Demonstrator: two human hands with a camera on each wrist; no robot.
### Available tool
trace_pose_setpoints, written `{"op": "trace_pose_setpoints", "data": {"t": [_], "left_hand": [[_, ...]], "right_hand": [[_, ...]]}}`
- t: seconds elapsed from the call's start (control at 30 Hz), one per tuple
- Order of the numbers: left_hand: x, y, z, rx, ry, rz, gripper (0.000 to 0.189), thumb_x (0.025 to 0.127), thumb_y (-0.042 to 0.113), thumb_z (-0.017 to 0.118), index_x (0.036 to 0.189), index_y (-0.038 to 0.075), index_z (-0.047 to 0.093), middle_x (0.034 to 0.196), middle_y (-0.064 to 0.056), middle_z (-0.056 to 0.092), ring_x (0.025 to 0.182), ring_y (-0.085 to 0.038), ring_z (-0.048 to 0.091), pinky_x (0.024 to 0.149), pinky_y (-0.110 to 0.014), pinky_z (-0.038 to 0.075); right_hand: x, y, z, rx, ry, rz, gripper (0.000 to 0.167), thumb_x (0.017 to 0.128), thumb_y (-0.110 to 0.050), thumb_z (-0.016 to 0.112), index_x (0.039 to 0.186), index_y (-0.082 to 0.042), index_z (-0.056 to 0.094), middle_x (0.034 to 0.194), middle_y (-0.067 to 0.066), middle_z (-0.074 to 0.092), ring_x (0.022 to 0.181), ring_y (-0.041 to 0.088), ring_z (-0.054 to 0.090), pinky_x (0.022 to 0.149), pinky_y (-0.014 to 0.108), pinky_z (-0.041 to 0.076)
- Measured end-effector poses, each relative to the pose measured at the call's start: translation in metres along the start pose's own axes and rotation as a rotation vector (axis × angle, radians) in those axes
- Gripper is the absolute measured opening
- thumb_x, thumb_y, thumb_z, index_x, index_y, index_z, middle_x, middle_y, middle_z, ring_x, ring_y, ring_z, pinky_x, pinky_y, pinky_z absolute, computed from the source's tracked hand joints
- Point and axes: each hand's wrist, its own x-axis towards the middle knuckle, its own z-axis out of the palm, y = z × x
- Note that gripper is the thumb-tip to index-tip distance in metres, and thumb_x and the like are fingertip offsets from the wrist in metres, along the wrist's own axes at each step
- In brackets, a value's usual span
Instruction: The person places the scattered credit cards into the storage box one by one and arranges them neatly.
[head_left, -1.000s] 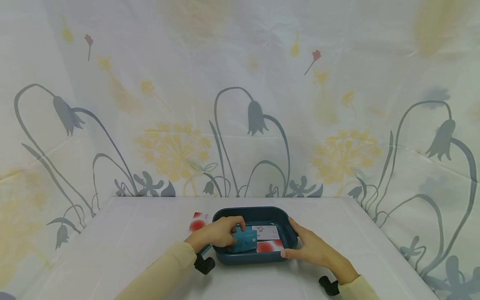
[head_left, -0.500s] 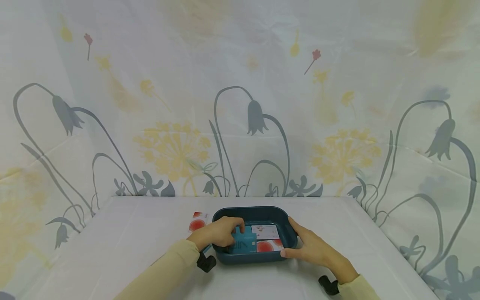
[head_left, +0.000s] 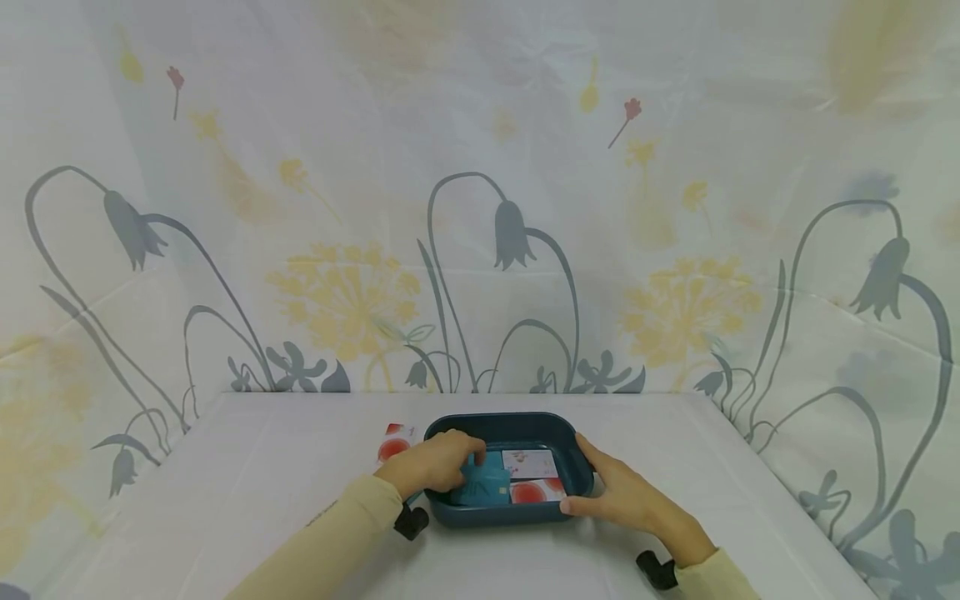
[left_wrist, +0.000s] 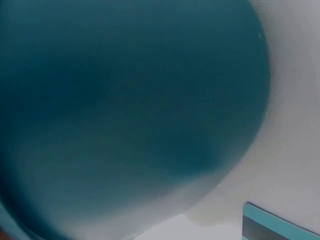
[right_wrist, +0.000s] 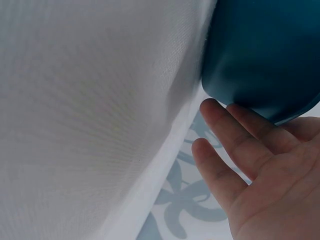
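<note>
A dark teal tray stands on the white table. My left hand reaches over its left end, fingers curled at the left side of a teal card inside; the fingertips are partly hidden. Behind it another teal card shows a little. To the right lie a white card and a red-and-white card. My right hand spans the tray's right end, thumb at the front corner. In the right wrist view its fingers are straight, some touching the tray's outer wall.
Left of the tray, a red-and-white card lies on the table, partly behind my left arm. A teal card with a grey stripe lies near the tray's left end, mostly covered by my wrist in the head view. A flowered cloth hangs behind.
My left hand and the teal card at its fingers have shifted slightly left in the tray, and the card now lies flatter. The right hand has stayed at the tray's right end.
</note>
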Motion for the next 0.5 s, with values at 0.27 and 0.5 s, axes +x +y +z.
{"op": "trace_pose_setpoints", "data": {"t": [0.27,0.5], "left_hand": [[0.002,-0.008,0.003,0.124,0.044,0.029,0.023,0.08,0.018,0.073,0.102,0.019,0.066,0.091,0.004,0.062,0.081,-0.012,0.054,0.077,-0.033,0.05],[0.003,-0.014,0.003,0.16,0.063,0.071,0.023,0.078,0.023,0.075,0.099,0.019,0.066,0.082,0.007,0.06,0.075,-0.011,0.052,0.074,-0.031,0.047]], "right_hand": [[0.0,-0.001,0.0,-0.007,0.002,-0.002,0.107,0.075,-0.057,0.071,0.151,-0.003,0.019,0.152,0.016,0.029,0.137,0.034,0.031,0.106,0.057,0.028],[0.0,-0.001,-0.001,-0.006,0.002,-0.012,0.104,0.077,-0.054,0.071,0.151,-0.002,0.019,0.152,0.017,0.029,0.137,0.034,0.032,0.106,0.057,0.028]]}}
